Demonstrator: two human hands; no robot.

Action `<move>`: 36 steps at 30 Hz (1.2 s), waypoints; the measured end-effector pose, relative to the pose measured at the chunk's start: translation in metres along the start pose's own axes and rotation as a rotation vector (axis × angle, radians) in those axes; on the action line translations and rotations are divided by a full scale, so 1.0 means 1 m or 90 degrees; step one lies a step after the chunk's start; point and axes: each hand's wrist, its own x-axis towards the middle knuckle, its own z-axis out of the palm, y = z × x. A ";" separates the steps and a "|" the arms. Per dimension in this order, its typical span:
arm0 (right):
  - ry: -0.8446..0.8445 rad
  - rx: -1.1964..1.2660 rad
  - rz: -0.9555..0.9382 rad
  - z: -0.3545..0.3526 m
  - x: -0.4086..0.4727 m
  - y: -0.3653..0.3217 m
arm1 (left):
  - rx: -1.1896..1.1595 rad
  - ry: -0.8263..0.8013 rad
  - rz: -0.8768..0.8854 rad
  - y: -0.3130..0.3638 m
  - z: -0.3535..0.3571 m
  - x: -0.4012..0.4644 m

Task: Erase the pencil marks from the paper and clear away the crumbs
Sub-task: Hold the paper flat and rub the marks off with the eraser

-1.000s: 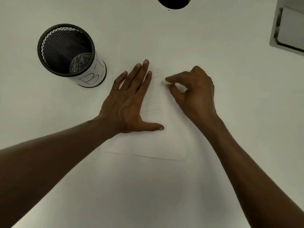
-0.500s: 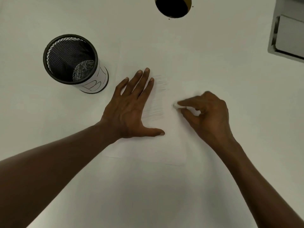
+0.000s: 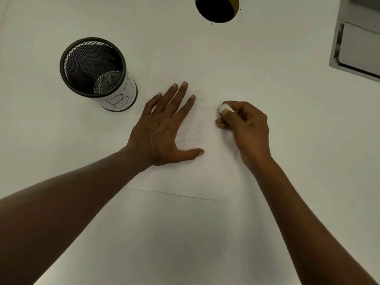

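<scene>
A white sheet of paper (image 3: 191, 177) lies flat on the white table, its near edge faintly visible. Faint pencil marks (image 3: 194, 132) run down its middle. My left hand (image 3: 164, 128) lies flat on the paper's left part, fingers spread, pinning it. My right hand (image 3: 244, 124) is on the right of the marks, thumb and fingers pinching a small white eraser (image 3: 225, 108) whose tip points toward the marks. No crumbs can be made out.
A black mesh pencil cup (image 3: 96, 73) with a white label stands at the back left, close to my left hand. A round dark hole (image 3: 216, 9) opens in the table at the back. A grey metal fixture (image 3: 357, 48) occupies the back right corner.
My right hand with the eraser swept down the paper toward me, then came back up and slightly right. The left hand stayed flat on the sheet.
</scene>
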 end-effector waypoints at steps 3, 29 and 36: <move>0.020 0.019 -0.012 0.003 -0.004 0.004 | 0.016 -0.002 0.009 0.001 -0.001 0.001; -0.030 -0.295 -0.311 0.013 0.005 0.010 | 0.026 0.030 -0.059 0.009 0.006 0.015; 0.034 -0.442 -0.453 0.030 0.038 -0.007 | 0.026 0.004 -0.067 0.010 0.001 0.017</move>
